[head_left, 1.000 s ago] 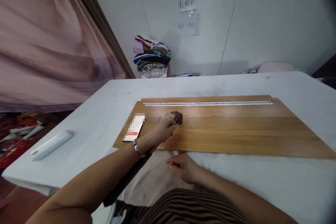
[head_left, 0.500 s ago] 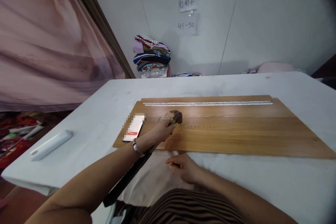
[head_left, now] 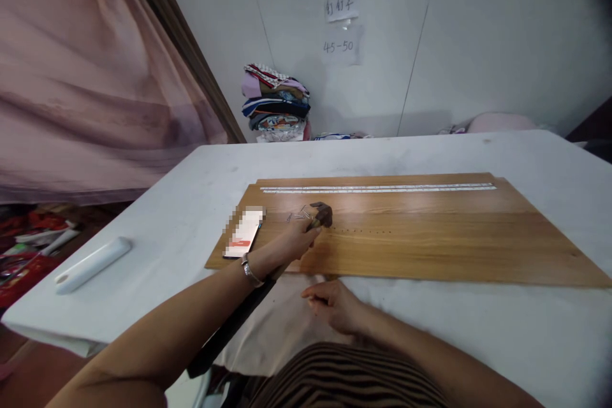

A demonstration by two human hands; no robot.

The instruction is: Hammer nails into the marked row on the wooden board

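Striped top: the wearer's clothing (head_left: pixel 358 377) fills the bottom edge, nearest the camera.
Right hand: the right hand (head_left: pixel 335 307) rests on the near side of the white tabletop (head_left: pixel 430 319), short of the board, fingers curled; whether anything is pinched in them I cannot tell.
Left hand: the left hand (head_left: pixel 297 240), a bracelet (head_left: pixel 252 271) at its wrist, is wrapped around a hammer close behind the head.
Claw hammer: the claw hammer (head_left: pixel 323 214) is over the board's left part. Its long axis runs diagonally, handle end near-left under the forearm, head far-right; claw toward the left, striking face turned down to the right. Contact below is hidden.
Change: over the last second the head has shifted only slightly and both hands keep their places, which suggests light taps or a pause in the hammering.
Wooden board: the wooden board (head_left: pixel 459 255) lies flat, long axis left to right.
Dark row: small dark points, likely nails (head_left: pixel 362 231), run rightward from the hammer head.
Loose nails: several loose nails (head_left: pixel 297 216) lie just beyond the left hand.
Smartphone: the smartphone (head_left: pixel 243 239) lies on the board's left end.
White strips: two white strips (head_left: pixel 377 189) lie along the far edge.
Wall: folded clothes (head_left: pixel 276 106) are stacked before it, beneath and left of the paper notes (head_left: pixel 342 46).
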